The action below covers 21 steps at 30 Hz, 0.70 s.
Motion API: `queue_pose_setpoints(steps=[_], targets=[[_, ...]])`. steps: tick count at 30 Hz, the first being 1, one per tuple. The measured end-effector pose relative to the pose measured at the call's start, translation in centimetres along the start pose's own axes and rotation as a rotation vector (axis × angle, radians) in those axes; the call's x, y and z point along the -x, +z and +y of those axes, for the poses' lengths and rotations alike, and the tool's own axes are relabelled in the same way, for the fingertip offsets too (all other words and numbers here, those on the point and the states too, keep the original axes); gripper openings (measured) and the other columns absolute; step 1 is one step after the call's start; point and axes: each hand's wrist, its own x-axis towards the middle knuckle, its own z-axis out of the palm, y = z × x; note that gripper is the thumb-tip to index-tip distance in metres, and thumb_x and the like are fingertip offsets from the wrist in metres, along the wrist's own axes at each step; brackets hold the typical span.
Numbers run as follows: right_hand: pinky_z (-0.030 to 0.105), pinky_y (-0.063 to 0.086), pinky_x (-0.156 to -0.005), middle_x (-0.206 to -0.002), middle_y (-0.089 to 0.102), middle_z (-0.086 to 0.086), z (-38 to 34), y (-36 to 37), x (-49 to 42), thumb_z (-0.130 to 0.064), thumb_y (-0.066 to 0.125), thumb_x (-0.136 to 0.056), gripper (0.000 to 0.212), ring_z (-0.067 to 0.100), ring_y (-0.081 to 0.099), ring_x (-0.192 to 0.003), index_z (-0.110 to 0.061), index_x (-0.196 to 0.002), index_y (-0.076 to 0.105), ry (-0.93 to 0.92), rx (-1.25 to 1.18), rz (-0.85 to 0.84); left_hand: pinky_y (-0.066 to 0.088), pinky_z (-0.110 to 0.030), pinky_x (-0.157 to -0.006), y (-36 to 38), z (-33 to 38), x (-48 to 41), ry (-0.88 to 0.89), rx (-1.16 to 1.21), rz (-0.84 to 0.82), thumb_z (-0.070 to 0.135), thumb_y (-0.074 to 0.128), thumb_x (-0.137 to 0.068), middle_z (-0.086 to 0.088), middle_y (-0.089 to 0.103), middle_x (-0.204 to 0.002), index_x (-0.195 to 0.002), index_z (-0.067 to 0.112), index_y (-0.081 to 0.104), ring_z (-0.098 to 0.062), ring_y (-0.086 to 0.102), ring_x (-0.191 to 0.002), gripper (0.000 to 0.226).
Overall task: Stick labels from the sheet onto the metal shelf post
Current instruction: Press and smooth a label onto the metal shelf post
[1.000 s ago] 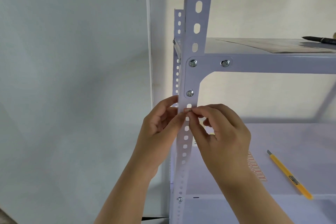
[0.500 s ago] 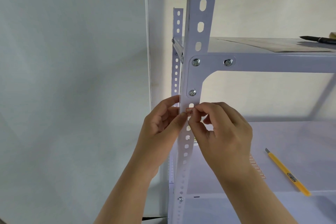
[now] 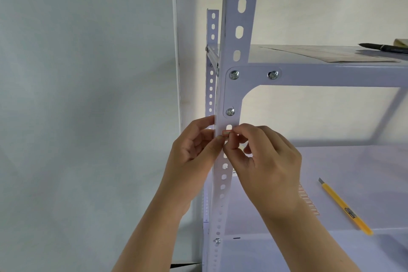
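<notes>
The white perforated metal shelf post (image 3: pixel 237 35) stands upright in the middle of the view. A small red-bordered label (image 3: pixel 226 132) lies on its front face, just below a slot. My right hand (image 3: pixel 265 161) pinches the label's right end with thumb and forefinger. My left hand (image 3: pixel 194 152) grips the post's left edge, its thumb tip touching the post just below the label. The label sheet (image 3: pixel 309 202) lies on the lower shelf, mostly hidden behind my right wrist.
A yellow utility knife (image 3: pixel 344 207) lies on the lower shelf (image 3: pixel 364 172) at the right. On the upper shelf (image 3: pixel 309 75) rest a flat paper sheet (image 3: pixel 331 54) and a black pen (image 3: pixel 384 47). A second post (image 3: pixel 212 62) stands behind, by the wall.
Both hands stay at the same spot on the post; more of the label shows flat against the post. The view has shifted slightly.
</notes>
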Motion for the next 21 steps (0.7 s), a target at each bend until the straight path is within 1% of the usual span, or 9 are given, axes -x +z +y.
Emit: queue_pose_setpoints(steps=[7,13,19,21], targets=[[0.029,0.042,-0.052,-0.059,0.065,0.006,0.26,-0.03,-0.04,-0.011,0.064,-0.094,0.025,0.025,0.056,-0.048,-0.002,-0.072,0.071,-0.034,-0.026,-0.001,0.06,-0.032,-0.089,0.06,0.14,0.06,0.001,-0.002,0.008,0.006,0.062,-0.098,-0.014,0.078,-0.104,-0.125,0.019,0.067,-0.022,0.075,-0.094,0.03],[0.03,0.044,-0.055,-0.062,0.066,0.008,0.81,-0.39,-0.07,-0.006,0.069,-0.091,0.017,0.026,0.058,-0.051,0.0,-0.076,0.073,-0.069,-0.062,-0.039,0.06,-0.028,-0.084,0.19,0.31,0.11,-0.008,0.018,0.01,0.008,0.064,-0.097,-0.014,0.078,-0.103,-0.122,0.021,0.069,-0.02,0.075,-0.091,0.029],[0.03,0.042,-0.052,-0.059,0.065,0.006,0.53,-0.13,-0.13,-0.013,0.062,-0.095,0.027,0.026,0.057,-0.049,-0.003,-0.072,0.071,-0.035,-0.041,-0.026,0.06,-0.029,-0.085,0.12,0.27,0.11,-0.002,0.005,0.012,0.006,0.062,-0.098,-0.015,0.078,-0.103,-0.123,0.02,0.068,-0.02,0.075,-0.09,0.03],[0.03,0.042,-0.051,-0.058,0.064,0.006,0.44,-0.07,-0.16,-0.013,0.063,-0.095,0.026,0.026,0.056,-0.048,-0.003,-0.071,0.07,-0.027,-0.029,-0.025,0.06,-0.03,-0.086,0.09,0.24,0.11,-0.001,0.004,0.007,0.004,0.061,-0.098,-0.015,0.078,-0.104,-0.124,0.019,0.068,-0.02,0.074,-0.091,0.03]])
